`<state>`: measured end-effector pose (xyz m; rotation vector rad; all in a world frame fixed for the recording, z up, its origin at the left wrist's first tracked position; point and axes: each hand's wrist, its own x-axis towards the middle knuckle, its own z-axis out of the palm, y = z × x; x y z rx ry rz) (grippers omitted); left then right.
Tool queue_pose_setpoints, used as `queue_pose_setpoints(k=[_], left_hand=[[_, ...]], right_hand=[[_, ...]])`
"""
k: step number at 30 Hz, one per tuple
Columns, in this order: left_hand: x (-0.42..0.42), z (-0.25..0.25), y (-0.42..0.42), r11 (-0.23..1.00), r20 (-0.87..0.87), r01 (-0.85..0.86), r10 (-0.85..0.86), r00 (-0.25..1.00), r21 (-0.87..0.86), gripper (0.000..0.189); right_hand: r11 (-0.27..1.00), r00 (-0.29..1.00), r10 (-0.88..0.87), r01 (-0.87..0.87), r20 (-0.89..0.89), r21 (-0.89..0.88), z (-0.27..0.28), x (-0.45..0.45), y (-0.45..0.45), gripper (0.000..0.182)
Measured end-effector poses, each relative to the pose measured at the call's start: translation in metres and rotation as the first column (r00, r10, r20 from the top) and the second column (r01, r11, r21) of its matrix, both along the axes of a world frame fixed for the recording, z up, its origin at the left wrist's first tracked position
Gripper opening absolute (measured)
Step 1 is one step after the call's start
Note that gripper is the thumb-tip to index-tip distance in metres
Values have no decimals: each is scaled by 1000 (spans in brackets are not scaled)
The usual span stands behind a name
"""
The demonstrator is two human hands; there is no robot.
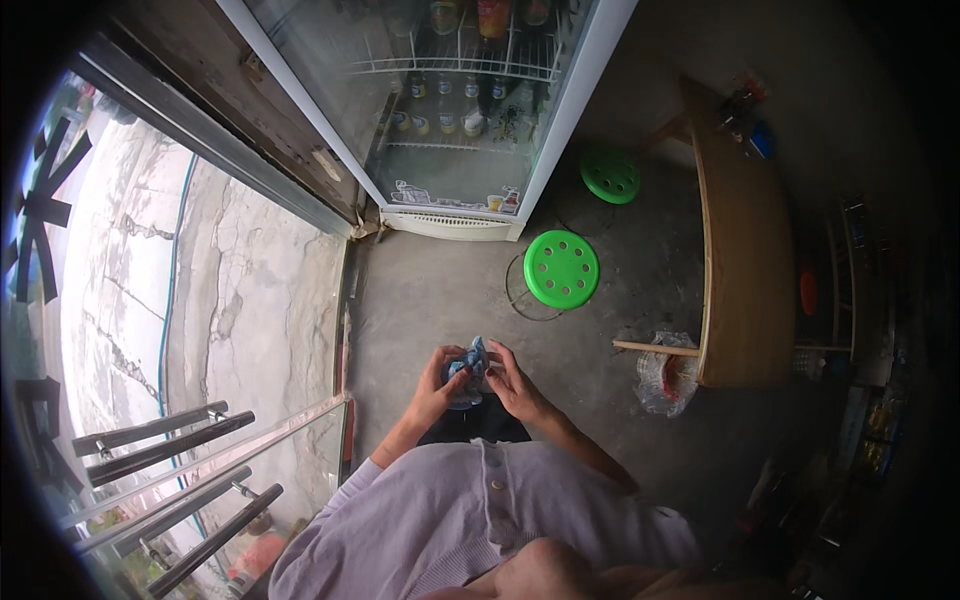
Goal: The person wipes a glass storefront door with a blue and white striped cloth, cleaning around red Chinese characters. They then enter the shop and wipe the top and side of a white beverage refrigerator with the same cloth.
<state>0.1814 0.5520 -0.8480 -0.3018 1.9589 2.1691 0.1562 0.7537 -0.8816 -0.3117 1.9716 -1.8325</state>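
In front of my body, over the concrete floor, my left hand (441, 377) grips a crumpled blue and white bundle (475, 358), which looks like thin cloth or plastic. Its thumb presses on the near side of the bundle. My right hand (514, 384) is at the bundle's right edge with the fingers curved and somewhat apart. The thumb tip is at or very near the material, and I cannot tell whether it pinches it. A paler, ruffled part of the bundle hangs below my fingers.
A glass-door drinks fridge (457, 161) stands ahead. Right of its base are a bright green stool (562, 268) and a darker green stool (611, 176). A wooden table (746, 285) is at right, beside a clear plastic bag (664, 394) and a wooden stick (652, 346). Metal door handles (217, 540) are at left.
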Motion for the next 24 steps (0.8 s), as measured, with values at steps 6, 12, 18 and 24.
queue_pose_setpoints(k=[6,12,18,24], left_hand=[[10,-35,-65,995,87,-94,91,992,25,46],[3,-52,-95,952,14,-56,63,998,-301,40],[-12,-66,-92,938,254,-297,247,935,179,59],[-36,-99,-89,513,500,-654,422,756,556,37]], right_hand=[[925,988,149,-127,-34,359,5,-20,-76,28],[980,996,58,-43,-74,196,2,-50,-99,24],[999,994,13,-17,110,36,-8,-73,-131,34],[741,695,633,-671,342,-9,-17,-108,-155,37]])
